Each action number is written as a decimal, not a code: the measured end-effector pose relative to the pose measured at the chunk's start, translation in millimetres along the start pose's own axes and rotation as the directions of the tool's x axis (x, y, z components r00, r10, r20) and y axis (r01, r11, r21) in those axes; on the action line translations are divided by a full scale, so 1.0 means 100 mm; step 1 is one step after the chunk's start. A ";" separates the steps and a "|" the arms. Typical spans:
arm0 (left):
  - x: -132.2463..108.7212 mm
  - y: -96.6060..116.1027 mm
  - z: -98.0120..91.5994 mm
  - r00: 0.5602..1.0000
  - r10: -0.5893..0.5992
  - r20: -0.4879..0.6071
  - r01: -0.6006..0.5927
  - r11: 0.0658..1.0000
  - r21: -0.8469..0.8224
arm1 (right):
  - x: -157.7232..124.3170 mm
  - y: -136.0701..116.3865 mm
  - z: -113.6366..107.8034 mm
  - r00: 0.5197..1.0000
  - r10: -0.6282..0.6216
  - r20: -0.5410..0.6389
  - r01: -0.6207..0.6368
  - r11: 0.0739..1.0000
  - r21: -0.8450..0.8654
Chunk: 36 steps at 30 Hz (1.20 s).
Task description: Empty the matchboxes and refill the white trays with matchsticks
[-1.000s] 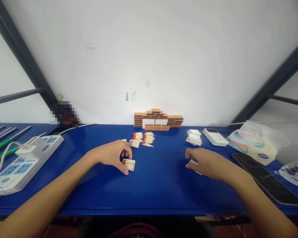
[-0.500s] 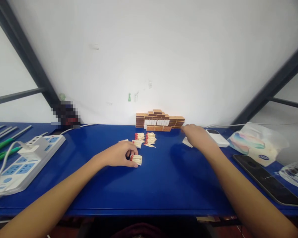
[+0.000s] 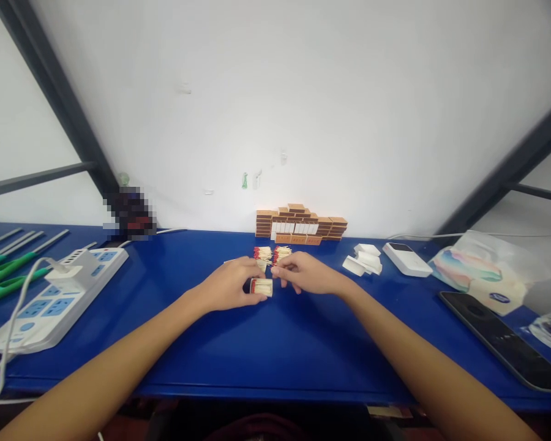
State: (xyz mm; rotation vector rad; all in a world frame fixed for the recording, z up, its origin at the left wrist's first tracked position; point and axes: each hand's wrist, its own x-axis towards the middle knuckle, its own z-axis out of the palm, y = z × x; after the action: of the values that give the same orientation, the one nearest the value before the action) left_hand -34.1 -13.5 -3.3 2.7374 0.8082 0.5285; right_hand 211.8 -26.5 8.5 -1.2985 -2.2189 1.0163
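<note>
My left hand [image 3: 227, 283] grips a small white matchbox tray [image 3: 267, 288], thumb at its near side and fingers at its far side. Red-headed matches lie inside that tray. Just to the right, my right hand [image 3: 311, 274] has its thumb and fingertips pinched together; whatever is between them is too small to make out. Beyond the hands lie a left pile of matches [image 3: 262, 253] and a right pile of matches [image 3: 283, 252], the latter partly covered by my right fingers. Another white tray [image 3: 262, 265] shows partly behind my left hand.
Stacked brown matchboxes [image 3: 333, 228] form a low structure by the wall. Several white trays [image 3: 368, 260] lie in a heap at right, beside a white device [image 3: 406, 260], a tissue pack [image 3: 477, 269] and a phone [image 3: 500, 337]. A power strip [image 3: 57, 306] and green-handled tools [image 3: 11, 278] are at left.
My right hand has come from the white trays at the right to beside the held tray, uncovering those trays. My left hand still holds its tray. The view has shifted slightly.
</note>
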 end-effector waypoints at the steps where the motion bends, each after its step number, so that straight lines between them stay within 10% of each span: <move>1: 0.03 -0.01 0.01 0.999 0.014 -0.040 -0.014 1.000 0.012 | 0.00 0.03 0.01 1.000 -0.001 0.009 0.001 0.998 0.057; 14: 0.69 -0.15 0.22 0.970 0.200 -0.139 -0.162 0.956 0.245 | 0.08 0.50 -0.05 0.946 0.095 -0.309 -0.007 0.961 0.275; 36: 0.50 -0.08 0.30 0.970 0.093 -0.223 -0.035 0.968 0.250 | -0.02 0.49 0.07 0.845 -0.359 -0.396 0.128 0.856 -0.501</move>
State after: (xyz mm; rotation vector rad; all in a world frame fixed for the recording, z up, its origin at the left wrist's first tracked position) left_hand 13.5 17.7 -19.7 2.9737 0.8942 0.8285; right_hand 237.2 -15.8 -32.0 -1.2149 -2.2042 0.0359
